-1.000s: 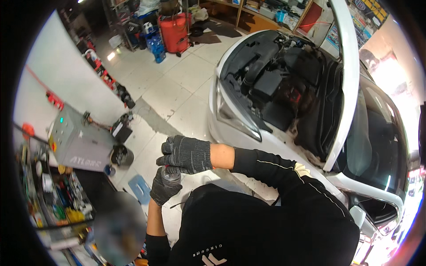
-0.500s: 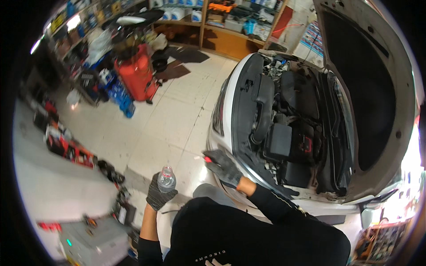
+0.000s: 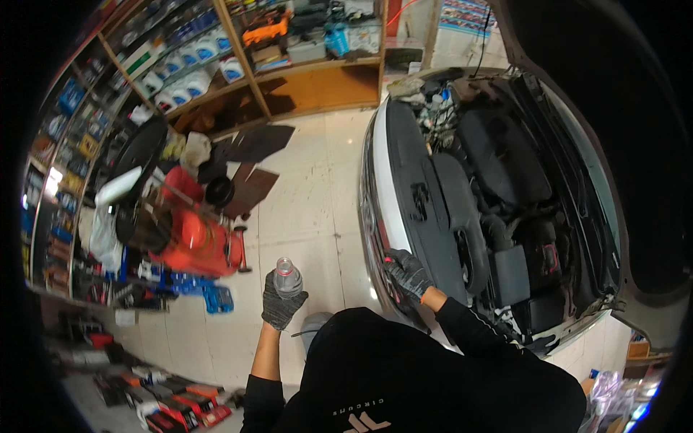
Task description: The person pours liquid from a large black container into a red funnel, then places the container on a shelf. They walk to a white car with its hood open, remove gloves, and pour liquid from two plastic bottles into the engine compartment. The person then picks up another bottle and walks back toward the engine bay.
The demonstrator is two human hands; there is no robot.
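Note:
My left hand, in a dark grey knit glove, is wrapped round a clear plastic bottle. The bottle stands upright with its mouth uncapped. Over the front edge of a white car, my right hand wears a matching glove. Its fingers are closed on a small red piece that looks like a bottle cap, mostly hidden by the fingers. Beside that hand lies the engine bay with its black plastic covers. The raised hood hangs over it at the right.
A red wheeled machine and a blue case stand on the tiled floor to the left. Shelves with jugs and parts line the back. Red and black boxes lie at lower left. A dark glove-like piece rests on the car's near side.
My view has swung left and toward the shelves, so the car and the red machine sit differently in it. Both hands keep their hold on the bottle and the red piece.

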